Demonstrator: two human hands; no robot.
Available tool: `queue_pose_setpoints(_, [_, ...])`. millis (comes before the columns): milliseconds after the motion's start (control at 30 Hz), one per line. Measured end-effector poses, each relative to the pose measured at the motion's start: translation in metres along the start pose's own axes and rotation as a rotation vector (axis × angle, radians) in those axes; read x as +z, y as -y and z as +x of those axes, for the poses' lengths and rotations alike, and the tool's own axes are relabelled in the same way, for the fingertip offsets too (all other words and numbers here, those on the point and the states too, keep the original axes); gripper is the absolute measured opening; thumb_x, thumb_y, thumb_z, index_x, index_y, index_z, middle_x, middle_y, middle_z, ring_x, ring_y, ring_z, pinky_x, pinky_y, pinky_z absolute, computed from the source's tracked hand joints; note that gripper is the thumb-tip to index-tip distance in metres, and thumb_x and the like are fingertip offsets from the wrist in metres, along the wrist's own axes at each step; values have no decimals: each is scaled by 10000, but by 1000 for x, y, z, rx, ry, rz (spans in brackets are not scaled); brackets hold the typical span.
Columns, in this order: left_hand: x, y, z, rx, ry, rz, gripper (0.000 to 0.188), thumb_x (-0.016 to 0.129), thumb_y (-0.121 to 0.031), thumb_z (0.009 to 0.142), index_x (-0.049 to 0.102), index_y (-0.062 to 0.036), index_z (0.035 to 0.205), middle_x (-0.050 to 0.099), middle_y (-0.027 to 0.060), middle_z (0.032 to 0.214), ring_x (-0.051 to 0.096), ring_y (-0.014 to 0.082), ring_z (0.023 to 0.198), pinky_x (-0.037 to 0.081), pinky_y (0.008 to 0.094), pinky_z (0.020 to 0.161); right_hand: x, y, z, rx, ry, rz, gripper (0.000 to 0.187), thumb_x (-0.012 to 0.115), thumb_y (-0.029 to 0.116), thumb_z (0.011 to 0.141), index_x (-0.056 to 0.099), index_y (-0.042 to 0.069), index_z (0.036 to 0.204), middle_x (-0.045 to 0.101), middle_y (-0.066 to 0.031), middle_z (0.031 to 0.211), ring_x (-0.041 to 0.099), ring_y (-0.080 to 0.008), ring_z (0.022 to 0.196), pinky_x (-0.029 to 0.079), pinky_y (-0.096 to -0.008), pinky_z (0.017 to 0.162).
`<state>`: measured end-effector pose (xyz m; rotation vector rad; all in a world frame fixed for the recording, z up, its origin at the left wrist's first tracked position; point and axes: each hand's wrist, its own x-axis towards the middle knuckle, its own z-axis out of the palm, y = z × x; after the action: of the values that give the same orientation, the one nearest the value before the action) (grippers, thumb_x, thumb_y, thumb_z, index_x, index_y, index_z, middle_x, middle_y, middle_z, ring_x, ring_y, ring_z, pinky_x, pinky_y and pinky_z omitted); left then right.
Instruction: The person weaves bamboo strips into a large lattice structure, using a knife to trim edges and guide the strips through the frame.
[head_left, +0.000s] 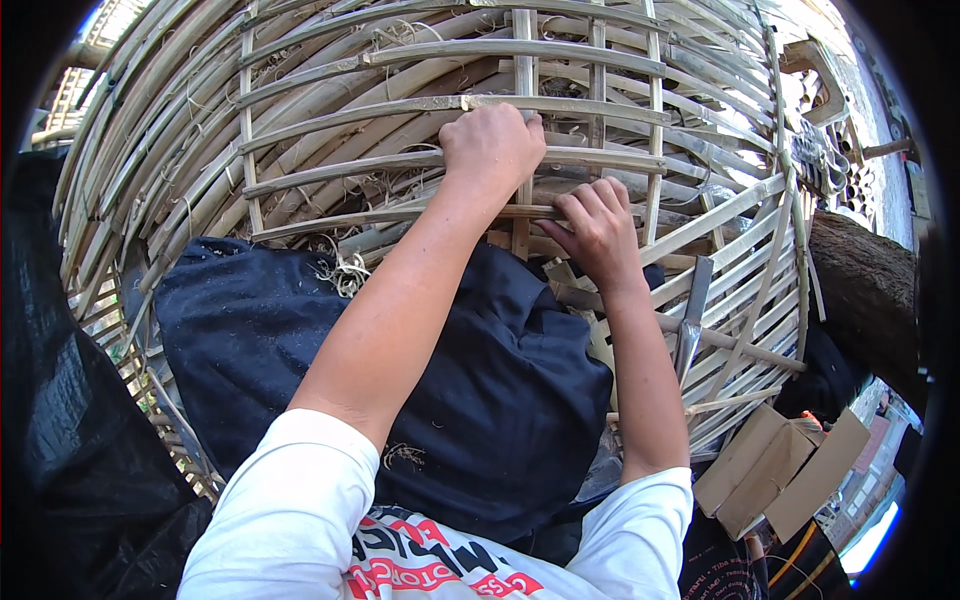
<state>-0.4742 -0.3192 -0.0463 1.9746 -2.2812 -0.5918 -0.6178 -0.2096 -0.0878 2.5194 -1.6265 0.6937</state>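
A lattice of split-bamboo strips (330,118) lies across my front, long crosswise slats laid over a few upright ones. My left hand (492,143) is closed in a fist at the upright bamboo strip (524,60), where it crosses the slats. Lower and to the right, my right hand (600,228) has its fingers bent over the lowest crosswise bamboo slat (400,217), with the thumb beneath. Dark cloth (430,400) covers my lap below both hands. Curly bamboo shavings (343,275) sit at the cloth's upper edge.
Many loose bamboo strips (180,150) fan out on the left. A narrow grey blade-like piece (691,320) stands beside my right forearm. An open cardboard box (775,465) is at lower right, below a thick brown log (865,290). Black sheeting (75,400) hangs at left.
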Motion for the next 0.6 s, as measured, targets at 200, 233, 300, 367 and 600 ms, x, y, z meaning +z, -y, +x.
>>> queue_pose_setpoints(200, [4, 4, 0, 16, -23, 25, 426, 531, -429, 913, 738, -60, 868, 720, 177, 830, 717, 319, 818, 542, 453, 727, 2, 1, 0, 8, -8, 0, 303, 783, 274, 690, 566, 102, 813, 536, -44, 795, 541, -240, 850, 426, -397, 920])
queue_pose_setpoints(233, [5, 6, 0, 23, -31, 33, 428, 529, -430, 913, 738, -60, 866, 720, 178, 827, 718, 320, 814, 543, 452, 722, 2, 2, 0, 10, -9, 2, 304, 783, 277, 691, 566, 102, 814, 536, -44, 795, 541, -241, 852, 426, -398, 921])
queue_pose_setpoints(300, [4, 7, 0, 34, -31, 36, 463, 513, -445, 919, 731, -40, 869, 714, 192, 829, 713, 333, 817, 545, 460, 728, 4, 4, 0, 18, -7, -4, 305, 782, 279, 692, 564, 102, 813, 536, -45, 799, 542, -240, 854, 426, -397, 921])
queue_pose_setpoints(367, [2, 8, -1, 39, -20, 31, 530, 484, -475, 930, 717, -2, 879, 704, 221, 838, 702, 359, 832, 544, 476, 752, 6, 5, 0, 20, -13, -7, 306, 782, 280, 693, 562, 103, 812, 535, -45, 802, 542, -240, 853, 426, -396, 920])
queue_pose_setpoints(600, [3, 8, -2, 51, -40, 35, 499, 504, -460, 919, 724, -17, 854, 707, 210, 821, 708, 346, 812, 550, 467, 732, 10, 6, -1, 22, -43, 14, 312, 785, 279, 683, 558, 105, 807, 535, -46, 801, 539, -244, 842, 429, -394, 904])
